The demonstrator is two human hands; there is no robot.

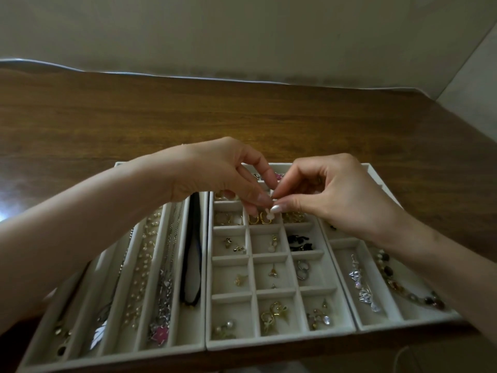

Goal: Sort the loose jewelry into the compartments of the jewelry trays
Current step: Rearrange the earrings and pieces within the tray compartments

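Observation:
Three pale velvet jewelry trays lie side by side on the wooden table. The middle tray (279,339) has a grid of small compartments with earrings and rings. Above its upper rows, my left hand (223,173) and my right hand (330,192) meet fingertip to fingertip and pinch a small white earring (269,215) between them. It hangs just over a compartment with gold hoops (256,219). The left tray (172,343) holds necklaces in long slots, among them a black cord (191,254). The right tray (398,323) holds a silver piece (363,286) and a beaded bracelet (398,281).
The brown wooden table (188,114) stretches beyond the trays to a pale wall. A pink piece (278,175) lies in a far compartment behind my fingers. The trays' front edges sit close to the table's near edge.

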